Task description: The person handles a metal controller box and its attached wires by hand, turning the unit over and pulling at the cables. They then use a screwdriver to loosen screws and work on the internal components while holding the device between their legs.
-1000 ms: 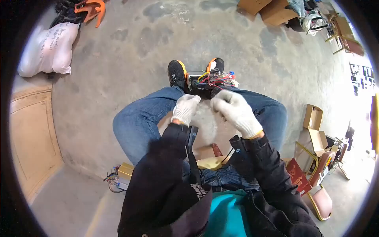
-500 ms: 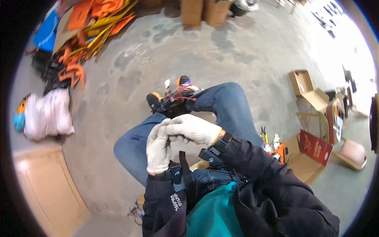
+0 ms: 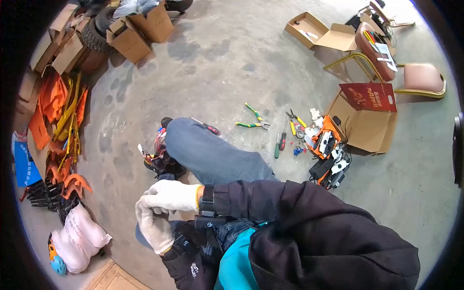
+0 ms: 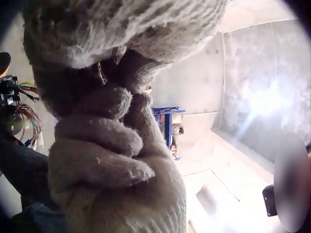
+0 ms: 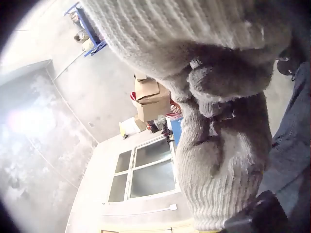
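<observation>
In the head view my left hand (image 3: 154,229), in a white knitted glove, meets my right hand (image 3: 174,195), gloved the same way, in front of my body. Fingers of both hands curl inward and their tips come together. A small thin piece (image 4: 101,73), yellowish and reddish, shows deep between the gloves in the left wrist view; the fingers hide most of it, and I cannot tell its kind. Beyond the hands, by my shoes, sits a unit with a bundle of coloured wires (image 3: 159,142), also seen as loose wires (image 4: 31,121) in the left wrist view.
On the floor to the right lie pliers (image 3: 253,121), a red-handled screwdriver (image 3: 211,129), more hand tools and an orange-and-white pile of parts (image 3: 326,140). An open carton (image 3: 372,125) and chairs (image 3: 423,77) stand beyond. Boxes (image 3: 128,41) and orange pieces (image 3: 50,106) line the left.
My hands were apart near the wired unit a second ago, then came together and drew back from it. The head view has swung right, bringing the floor tools into sight.
</observation>
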The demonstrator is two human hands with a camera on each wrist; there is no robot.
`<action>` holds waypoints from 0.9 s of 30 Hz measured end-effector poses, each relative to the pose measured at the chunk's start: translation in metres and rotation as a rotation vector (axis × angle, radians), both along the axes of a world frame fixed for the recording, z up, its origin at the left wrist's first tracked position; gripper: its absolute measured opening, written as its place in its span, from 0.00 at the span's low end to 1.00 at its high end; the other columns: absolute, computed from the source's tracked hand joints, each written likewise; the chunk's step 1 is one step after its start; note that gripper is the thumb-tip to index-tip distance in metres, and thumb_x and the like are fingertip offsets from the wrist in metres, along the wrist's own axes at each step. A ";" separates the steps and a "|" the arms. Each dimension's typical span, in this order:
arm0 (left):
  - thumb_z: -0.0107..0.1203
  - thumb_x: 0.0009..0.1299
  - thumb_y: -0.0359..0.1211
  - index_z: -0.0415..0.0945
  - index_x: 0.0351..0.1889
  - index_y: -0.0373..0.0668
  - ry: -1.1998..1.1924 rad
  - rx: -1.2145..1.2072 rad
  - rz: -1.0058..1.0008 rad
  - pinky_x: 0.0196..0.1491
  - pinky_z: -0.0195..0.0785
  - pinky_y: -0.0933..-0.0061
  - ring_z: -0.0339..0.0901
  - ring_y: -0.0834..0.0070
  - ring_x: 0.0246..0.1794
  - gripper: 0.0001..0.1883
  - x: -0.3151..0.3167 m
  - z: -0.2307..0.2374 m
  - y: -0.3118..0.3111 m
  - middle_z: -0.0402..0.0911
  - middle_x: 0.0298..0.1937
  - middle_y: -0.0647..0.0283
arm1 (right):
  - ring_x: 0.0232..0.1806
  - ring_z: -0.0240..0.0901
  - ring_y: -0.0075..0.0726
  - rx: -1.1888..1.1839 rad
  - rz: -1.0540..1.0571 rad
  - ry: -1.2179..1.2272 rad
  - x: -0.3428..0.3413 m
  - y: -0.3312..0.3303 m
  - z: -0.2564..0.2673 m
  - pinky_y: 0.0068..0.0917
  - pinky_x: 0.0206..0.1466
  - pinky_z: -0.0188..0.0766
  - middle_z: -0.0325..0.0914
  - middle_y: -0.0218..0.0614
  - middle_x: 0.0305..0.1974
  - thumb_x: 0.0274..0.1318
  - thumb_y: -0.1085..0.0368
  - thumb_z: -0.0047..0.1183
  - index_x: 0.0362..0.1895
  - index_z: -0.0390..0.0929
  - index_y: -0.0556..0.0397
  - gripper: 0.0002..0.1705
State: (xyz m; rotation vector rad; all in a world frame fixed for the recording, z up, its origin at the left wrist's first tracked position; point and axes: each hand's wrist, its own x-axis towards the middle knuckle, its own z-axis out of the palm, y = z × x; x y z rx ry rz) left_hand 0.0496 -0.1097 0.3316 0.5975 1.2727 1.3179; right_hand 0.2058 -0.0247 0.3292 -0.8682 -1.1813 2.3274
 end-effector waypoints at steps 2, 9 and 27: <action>0.55 0.82 0.42 0.77 0.57 0.44 0.069 -0.021 0.092 0.39 0.71 0.76 0.75 0.81 0.39 0.14 -0.018 -0.010 0.002 0.78 0.44 0.69 | 0.33 0.79 0.34 0.082 -0.074 -0.053 0.001 0.004 0.010 0.32 0.36 0.74 0.82 0.38 0.32 0.67 0.46 0.54 0.41 0.81 0.59 0.25; 0.55 0.82 0.38 0.74 0.55 0.40 0.098 -0.068 0.247 0.51 0.77 0.66 0.77 0.74 0.44 0.12 -0.037 0.007 0.005 0.79 0.47 0.63 | 0.53 0.79 0.61 0.437 -0.421 -0.095 0.117 0.058 0.133 0.49 0.59 0.75 0.82 0.58 0.48 0.63 0.48 0.53 0.51 0.78 0.56 0.25; 0.56 0.81 0.42 0.75 0.49 0.42 0.060 -0.282 0.239 0.55 0.74 0.64 0.78 0.73 0.44 0.13 -0.102 -0.034 0.030 0.78 0.46 0.66 | 0.33 0.82 0.48 0.264 -0.290 -1.211 0.389 0.031 -0.270 0.40 0.38 0.74 0.84 0.44 0.29 0.62 0.56 0.56 0.35 0.86 0.51 0.14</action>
